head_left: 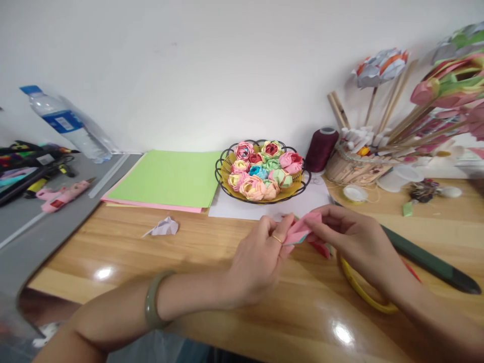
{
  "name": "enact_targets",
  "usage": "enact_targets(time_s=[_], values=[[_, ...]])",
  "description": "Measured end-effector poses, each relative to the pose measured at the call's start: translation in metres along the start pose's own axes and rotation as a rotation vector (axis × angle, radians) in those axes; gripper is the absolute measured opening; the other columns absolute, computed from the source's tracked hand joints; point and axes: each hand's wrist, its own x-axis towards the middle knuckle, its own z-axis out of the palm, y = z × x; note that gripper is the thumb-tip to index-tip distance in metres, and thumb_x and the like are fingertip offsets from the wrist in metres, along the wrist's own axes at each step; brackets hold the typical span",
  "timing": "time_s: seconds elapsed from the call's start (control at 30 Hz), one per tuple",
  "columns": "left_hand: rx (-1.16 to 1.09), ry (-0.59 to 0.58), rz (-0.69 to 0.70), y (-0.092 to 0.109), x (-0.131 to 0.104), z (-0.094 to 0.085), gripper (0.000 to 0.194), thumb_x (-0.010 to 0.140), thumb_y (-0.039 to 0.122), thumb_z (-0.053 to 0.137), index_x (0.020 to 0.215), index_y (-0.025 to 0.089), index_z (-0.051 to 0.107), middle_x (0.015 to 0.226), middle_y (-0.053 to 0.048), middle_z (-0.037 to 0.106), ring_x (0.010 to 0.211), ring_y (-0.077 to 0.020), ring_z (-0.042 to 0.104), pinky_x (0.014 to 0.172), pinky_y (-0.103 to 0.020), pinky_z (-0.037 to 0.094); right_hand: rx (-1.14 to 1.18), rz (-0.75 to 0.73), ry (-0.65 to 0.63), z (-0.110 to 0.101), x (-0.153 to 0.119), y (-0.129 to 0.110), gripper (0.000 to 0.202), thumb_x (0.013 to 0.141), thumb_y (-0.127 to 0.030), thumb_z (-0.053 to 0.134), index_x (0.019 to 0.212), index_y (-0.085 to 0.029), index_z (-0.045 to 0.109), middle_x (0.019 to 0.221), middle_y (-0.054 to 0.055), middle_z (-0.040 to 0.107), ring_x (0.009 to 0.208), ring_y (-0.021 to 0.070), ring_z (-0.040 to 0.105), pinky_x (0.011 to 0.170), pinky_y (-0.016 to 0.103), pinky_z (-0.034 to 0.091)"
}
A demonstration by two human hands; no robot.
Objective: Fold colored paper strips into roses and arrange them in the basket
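Both hands meet over the wooden table [212, 257], just in front of the basket. My left hand [264, 252], with a ring on one finger, pinches the left end of a folded pink paper piece [300, 229] that has a blue-green edge. On its right end, the thumb and fingers of my right hand [346, 232] are closed. A red and green bit [323, 249] shows below the paper, partly hidden by my right hand. Several colourful paper flowers [252, 186] lie in the dark-rimmed yellow basket [223, 184] behind my hands.
Green paper sheets [174, 179] and a crumpled paper piece [164, 227] lie left. A glue gun [64, 195] and bottle [68, 121] are farther left. Right are thread [321, 149], a stick holder [350, 166], a dark green tool [427, 259] and a yellow ring [359, 290].
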Motion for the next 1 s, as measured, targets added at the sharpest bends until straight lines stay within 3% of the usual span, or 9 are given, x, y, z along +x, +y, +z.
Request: enact_targets(time_s=[0.23, 0.37, 0.5, 0.63, 0.77, 0.87, 1.0], values=[[0.560, 0.110, 0.180, -0.007, 0.002, 0.008, 0.046, 0.092, 0.027, 0.029, 0.135, 0.012, 0.031, 0.086, -0.010, 0.047, 0.080, -0.0223, 0.043, 0.060, -0.034, 0.044, 0.125, 0.002, -0.063, 0.008, -0.004, -0.004, 0.026, 0.077, -0.043, 0.059, 0.084, -0.018, 0.061, 0.063, 0.000, 0.063, 0.049, 0.0103, 0.050, 0.044, 0.021, 0.036], [0.602, 0.255, 0.243, -0.015, 0.006, 0.012, 0.046, 0.091, 0.023, 0.034, 0.135, 0.011, 0.028, 0.089, -0.010, 0.047, 0.083, -0.0217, 0.044, 0.064, -0.034, 0.045, 0.182, -0.001, -0.089, 0.009, -0.003, -0.010, 0.019, 0.075, -0.037, 0.059, 0.082, -0.020, 0.065, 0.070, 0.002, 0.065, 0.053, 0.0114, 0.053, 0.046, 0.023, 0.041], [0.527, 0.351, 0.336, -0.021, 0.009, 0.012, 0.048, 0.091, 0.022, 0.035, 0.136, 0.012, 0.023, 0.111, -0.016, 0.044, 0.105, -0.0263, 0.041, 0.079, -0.039, 0.044, 0.191, -0.004, -0.123, 0.009, -0.004, -0.009, 0.017, 0.074, -0.032, 0.058, 0.084, -0.020, 0.064, 0.076, 0.003, 0.067, 0.064, 0.0150, 0.060, 0.058, 0.026, 0.049], [0.531, 0.154, 0.256, -0.020, 0.009, 0.009, 0.048, 0.091, 0.020, 0.033, 0.136, 0.011, 0.023, 0.100, -0.013, 0.051, 0.091, -0.0238, 0.048, 0.072, -0.038, 0.045, 0.136, -0.056, -0.205, 0.006, -0.006, -0.008, 0.014, 0.076, -0.028, 0.055, 0.085, -0.020, 0.063, 0.087, 0.005, 0.068, 0.080, 0.0185, 0.063, 0.072, 0.030, 0.050], [0.433, -0.034, 0.064, -0.012, 0.010, 0.003, 0.050, 0.091, 0.025, 0.032, 0.139, 0.018, 0.021, 0.094, -0.008, 0.051, 0.084, -0.0225, 0.050, 0.068, -0.036, 0.045, 0.054, -0.133, -0.245, 0.006, -0.007, -0.008, 0.024, 0.076, -0.028, 0.058, 0.098, -0.022, 0.062, 0.096, 0.005, 0.067, 0.082, 0.0192, 0.062, 0.070, 0.030, 0.051], [0.180, -0.123, -0.028, -0.006, 0.012, -0.004, 0.046, 0.091, 0.031, 0.030, 0.136, 0.020, 0.032, 0.093, -0.007, 0.049, 0.080, -0.0200, 0.051, 0.069, -0.035, 0.045, 0.073, -0.141, -0.261, 0.007, -0.006, -0.007, 0.024, 0.076, -0.031, 0.062, 0.098, -0.022, 0.063, 0.099, 0.005, 0.065, 0.086, 0.0189, 0.061, 0.073, 0.030, 0.050], [-0.283, -0.136, 0.027, -0.004, 0.012, -0.008, 0.033, 0.091, 0.033, 0.033, 0.107, 0.017, 0.057, 0.091, -0.005, 0.049, 0.082, -0.0159, 0.051, 0.077, -0.031, 0.044, 0.201, -0.041, -0.253, 0.007, -0.003, -0.005, 0.020, 0.074, -0.036, 0.065, 0.083, -0.019, 0.065, 0.077, 0.002, 0.065, 0.069, 0.0141, 0.058, 0.059, 0.024, 0.048]])
